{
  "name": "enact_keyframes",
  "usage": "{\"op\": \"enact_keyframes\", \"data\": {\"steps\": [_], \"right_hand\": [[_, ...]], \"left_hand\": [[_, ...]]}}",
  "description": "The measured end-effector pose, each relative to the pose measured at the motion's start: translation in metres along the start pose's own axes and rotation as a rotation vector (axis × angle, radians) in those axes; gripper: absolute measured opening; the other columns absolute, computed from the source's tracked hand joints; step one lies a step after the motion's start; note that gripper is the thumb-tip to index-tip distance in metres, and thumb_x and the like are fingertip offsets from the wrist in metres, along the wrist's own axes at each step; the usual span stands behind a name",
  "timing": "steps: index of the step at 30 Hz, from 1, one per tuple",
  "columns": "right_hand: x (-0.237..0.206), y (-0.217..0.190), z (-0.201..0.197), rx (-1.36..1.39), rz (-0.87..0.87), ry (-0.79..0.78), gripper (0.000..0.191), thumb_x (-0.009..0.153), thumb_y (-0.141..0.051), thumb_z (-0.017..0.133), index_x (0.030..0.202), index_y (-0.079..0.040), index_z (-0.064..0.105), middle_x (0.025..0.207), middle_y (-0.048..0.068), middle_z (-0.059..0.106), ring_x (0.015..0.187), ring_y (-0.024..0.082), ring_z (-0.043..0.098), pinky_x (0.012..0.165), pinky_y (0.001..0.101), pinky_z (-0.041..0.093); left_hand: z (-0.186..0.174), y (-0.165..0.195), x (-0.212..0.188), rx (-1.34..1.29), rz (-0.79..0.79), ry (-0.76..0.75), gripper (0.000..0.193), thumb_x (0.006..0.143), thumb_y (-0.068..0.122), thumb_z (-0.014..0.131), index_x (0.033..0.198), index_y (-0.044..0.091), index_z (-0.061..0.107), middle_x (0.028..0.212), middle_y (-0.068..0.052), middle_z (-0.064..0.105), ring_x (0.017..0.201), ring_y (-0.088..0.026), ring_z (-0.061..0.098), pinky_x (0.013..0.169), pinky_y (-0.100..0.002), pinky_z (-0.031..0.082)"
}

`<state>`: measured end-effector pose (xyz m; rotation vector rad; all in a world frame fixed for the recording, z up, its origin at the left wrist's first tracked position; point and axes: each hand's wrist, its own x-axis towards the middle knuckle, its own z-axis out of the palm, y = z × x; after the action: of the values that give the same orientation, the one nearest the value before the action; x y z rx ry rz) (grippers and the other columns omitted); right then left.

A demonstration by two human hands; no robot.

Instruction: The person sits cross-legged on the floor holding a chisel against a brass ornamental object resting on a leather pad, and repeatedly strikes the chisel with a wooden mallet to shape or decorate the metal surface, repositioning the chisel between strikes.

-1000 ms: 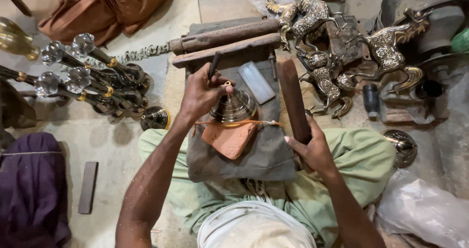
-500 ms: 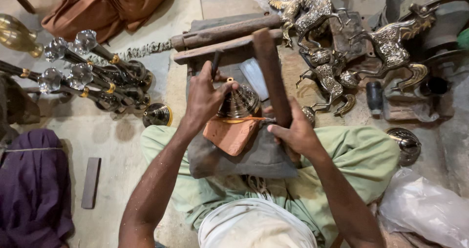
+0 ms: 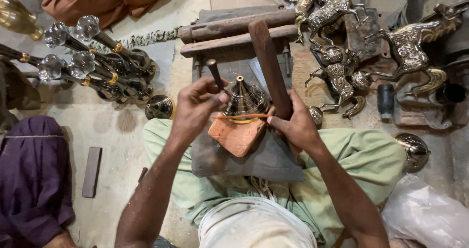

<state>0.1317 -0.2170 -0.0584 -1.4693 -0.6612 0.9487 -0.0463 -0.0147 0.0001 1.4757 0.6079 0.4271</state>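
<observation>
A bare concrete floor [image 3: 122,130] carries the workshop's clutter: to the left lie dark metal stands with faceted glass knobs [image 3: 88,57], a small round brass base [image 3: 159,107] and a flat grey bar [image 3: 91,172], with purple cloth [image 3: 34,174] beside it and brown cloth [image 3: 107,1] at the top edge. Near the centre rest long wooden beams [image 3: 234,28], and to the right a cluster of brass horse figures [image 3: 342,47], a dark cylinder [image 3: 385,100], a domed metal piece [image 3: 413,150] and a clear plastic bag [image 3: 425,214].

Soft even overhead light, faint shadows, small glints on metal, sharp focus, slight edge distortion
</observation>
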Motion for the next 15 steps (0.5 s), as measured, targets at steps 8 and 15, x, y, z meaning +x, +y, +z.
{"op": "enact_keyframes", "data": {"steps": [8,15], "right_hand": [[-0.013,-0.002,-0.031,-0.154,-0.108,0.022,0.050,0.087,-0.013,0.083,0.128,-0.003,0.055,0.094,0.003,0.064,0.075,0.008,0.061,0.064,0.0260,0.053],[-0.002,-0.040,-0.076,-0.585,-0.257,0.000,0.060,0.084,-0.023,0.084,0.136,-0.007,0.058,0.104,0.012,0.076,0.088,0.018,0.075,0.079,0.0305,0.061]], "left_hand": [[0.045,0.017,0.004,0.290,0.081,0.003,0.037,0.087,0.003,0.080,0.122,0.004,0.070,0.099,-0.009,0.077,0.088,-0.016,0.075,0.078,-0.031,0.064],[0.067,0.035,0.007,0.531,0.131,0.043,0.053,0.088,0.004,0.076,0.137,0.012,0.058,0.095,-0.013,0.078,0.081,-0.019,0.079,0.065,-0.034,0.063]]}}
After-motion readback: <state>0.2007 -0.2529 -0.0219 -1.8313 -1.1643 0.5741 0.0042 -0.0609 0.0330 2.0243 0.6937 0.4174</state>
